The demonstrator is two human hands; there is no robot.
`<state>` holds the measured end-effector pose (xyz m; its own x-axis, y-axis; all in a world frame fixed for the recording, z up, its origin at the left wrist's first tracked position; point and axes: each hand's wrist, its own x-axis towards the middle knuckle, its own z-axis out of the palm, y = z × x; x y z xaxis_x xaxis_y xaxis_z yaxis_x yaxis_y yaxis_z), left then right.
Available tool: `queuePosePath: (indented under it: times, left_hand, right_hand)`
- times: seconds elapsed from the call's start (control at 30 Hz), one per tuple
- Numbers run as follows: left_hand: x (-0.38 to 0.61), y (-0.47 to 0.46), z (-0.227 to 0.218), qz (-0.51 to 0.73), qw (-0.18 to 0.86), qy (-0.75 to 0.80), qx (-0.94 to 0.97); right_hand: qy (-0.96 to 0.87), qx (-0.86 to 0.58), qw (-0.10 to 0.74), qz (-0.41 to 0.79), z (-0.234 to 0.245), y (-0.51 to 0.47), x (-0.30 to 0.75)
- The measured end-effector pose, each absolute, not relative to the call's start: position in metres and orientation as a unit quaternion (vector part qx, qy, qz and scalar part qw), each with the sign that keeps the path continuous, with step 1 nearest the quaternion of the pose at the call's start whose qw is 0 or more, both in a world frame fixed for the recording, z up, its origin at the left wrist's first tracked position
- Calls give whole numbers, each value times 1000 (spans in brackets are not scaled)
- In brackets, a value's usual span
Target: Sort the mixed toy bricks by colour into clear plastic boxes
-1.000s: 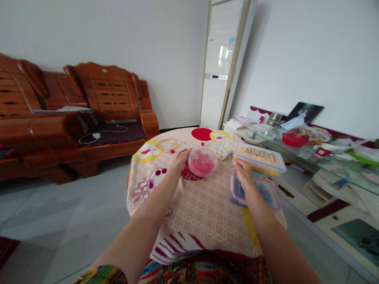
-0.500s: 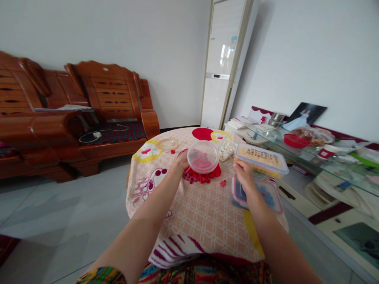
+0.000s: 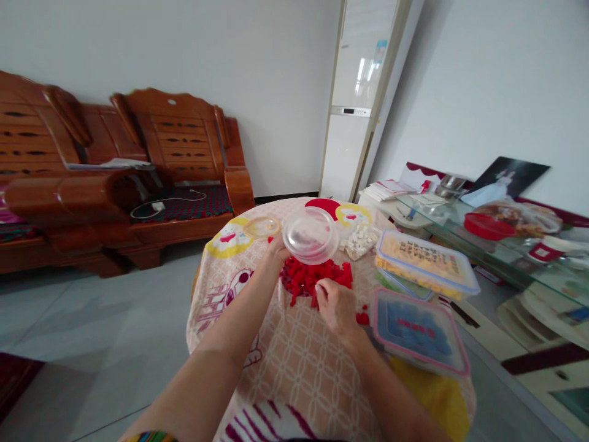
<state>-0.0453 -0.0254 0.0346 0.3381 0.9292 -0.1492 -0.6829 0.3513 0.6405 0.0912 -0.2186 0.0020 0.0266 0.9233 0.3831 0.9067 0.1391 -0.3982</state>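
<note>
My left hand (image 3: 275,252) grips a round clear plastic container (image 3: 310,234), held tipped above the table with its inside showing bare. Beneath it a heap of small red pieces (image 3: 313,277) lies spilled on the patterned tablecloth (image 3: 294,350). My right hand (image 3: 334,304) rests at the near edge of the heap, fingers curled down onto the pieces. What, if anything, those fingers pinch is hidden. A few stray red pieces (image 3: 362,318) lie just right of that hand.
Right of the heap sit a lidded box of blue pieces (image 3: 416,330), a lidded box of yellow pieces (image 3: 426,263), a bag of white pieces (image 3: 360,240) and a loose clear lid (image 3: 262,227). A wooden sofa (image 3: 115,178) stands left, a glass-topped cabinet (image 3: 483,233) right.
The left hand lifted and tipped the container, and the red pieces spilled out onto the cloth. The right hand moved left from the boxes onto the heap.
</note>
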Motion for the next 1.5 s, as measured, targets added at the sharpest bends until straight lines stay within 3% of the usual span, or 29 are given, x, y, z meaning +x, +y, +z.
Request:
queuePosePath:
  times: [0.13,0.27,0.4,0.53,0.63,0.77,1.13,1.5]
  left_hand:
    - [-46,1,40,546,759,294,200]
    - [-42,37,48,650,676,299,178]
    - [-30,65,45,699,534,314,357]
    - [-14,76,30,583,284,405,644]
    - [2,80,20,475,119,432,757]
    - [24,87,17,378,17,430,820]
    - [54,90,29,209,41,460,862]
    - [3,38,20,294,224,325,870]
  right_hand:
    - [-714,-642,281,5,-12,-205,84]
    - [-719,-612,331,13,-28,-205,85]
    - [-711,-571,410,12,-40,-207,88]
    - [-692,-568,445,27,-42,-207,87]
    - [-688,-569,448,45,-41,-207,88]
    - [-695,-560,447,51,-37,-208,88]
    - [-694,-548,465,48,-38,-206,88]
    - [-682,-570,452,75,-40,-207,90]
